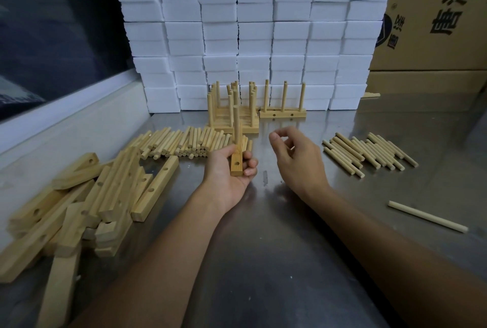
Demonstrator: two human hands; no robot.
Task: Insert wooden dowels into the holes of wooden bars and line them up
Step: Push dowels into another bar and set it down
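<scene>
Left hand has its grip closed around a pale wood bar with a round hole in its side and one dowel standing straight up out of it, held over the middle of the tabletop. Right hand is just beside it, fingers loosely curled, holding nothing. Far right there's a cardboard box with big black Chinese characters I can't really read.
</scene>
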